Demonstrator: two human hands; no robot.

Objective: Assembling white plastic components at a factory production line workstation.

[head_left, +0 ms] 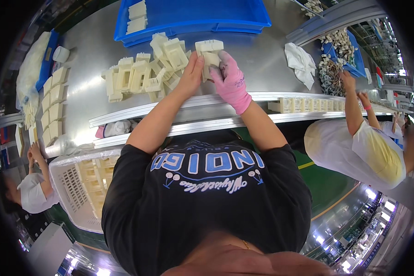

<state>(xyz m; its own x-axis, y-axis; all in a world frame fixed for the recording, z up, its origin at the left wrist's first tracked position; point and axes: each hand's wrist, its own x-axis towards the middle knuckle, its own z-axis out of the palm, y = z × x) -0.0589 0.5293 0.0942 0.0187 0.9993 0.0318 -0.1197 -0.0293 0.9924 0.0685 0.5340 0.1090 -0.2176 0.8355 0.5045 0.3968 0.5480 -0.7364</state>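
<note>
A cream plastic housing (210, 59) is between my two hands, above the near edge of the metal table. My left hand (192, 77) is bare, its fingers together along the left side of the housing. On my right hand (233, 83) is a pink glove with greyish fingertips, and its thumb and fingers grip the housing from the right. Part of the housing is hidden behind the fingers. Just left of my hands lies a loose heap of similar cream housings (135, 76), some tilted on one another.
Beyond my hands stands a blue tray (193, 26) with a few cream parts. Rows of cream parts (56, 92) lie at left, above a white crate (76, 188). A white cloth (300, 64) and wired parts (333, 76) are at right. Metal rails (257, 96) run along the front; co-workers flank me.
</note>
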